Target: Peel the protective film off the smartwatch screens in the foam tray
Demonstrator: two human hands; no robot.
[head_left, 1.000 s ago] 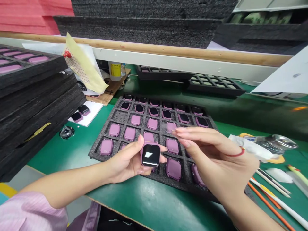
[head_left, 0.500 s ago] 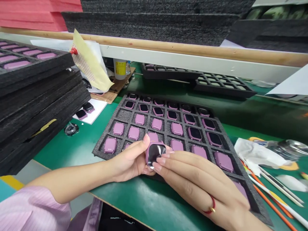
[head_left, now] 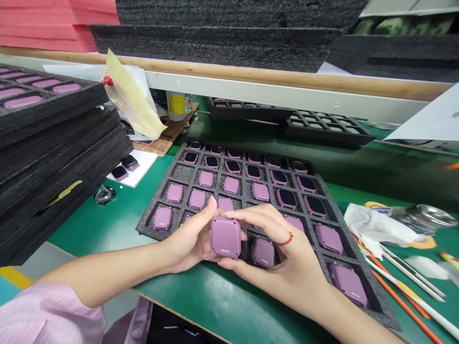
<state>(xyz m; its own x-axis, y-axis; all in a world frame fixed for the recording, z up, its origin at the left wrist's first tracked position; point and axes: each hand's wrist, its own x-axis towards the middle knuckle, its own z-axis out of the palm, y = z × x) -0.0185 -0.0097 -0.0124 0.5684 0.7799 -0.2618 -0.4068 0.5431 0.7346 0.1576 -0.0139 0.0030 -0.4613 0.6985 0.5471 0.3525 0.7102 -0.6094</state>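
A purple smartwatch case [head_left: 225,237] is held over the near edge of the foam tray, its back with small metal contacts turned up toward me. My left hand [head_left: 190,241] grips its left side, thumb at the upper corner. On the other side, my right hand [head_left: 287,258] curls round the case, fingers at the top edge and thumb at the bottom. The black foam tray [head_left: 147,220] beneath carries rows of similar cases, some with dark screens up, others with purple backs up. One pocket [head_left: 181,173] at the left has no case in it.
At the left rises a stack of black foam trays [head_left: 60,167]. Beside it, two watches [head_left: 120,172] lie on white paper. White tissue [head_left: 373,227], orange and white sticks [head_left: 401,286] and a metal-topped jar [head_left: 426,217] are at the right. A shelf edge [head_left: 251,91] crosses above the bench.
The watch case has been turned over: its dark screen faced up before, now its purple back does. My right hand has shifted from fingers over the screen to holding the edges.
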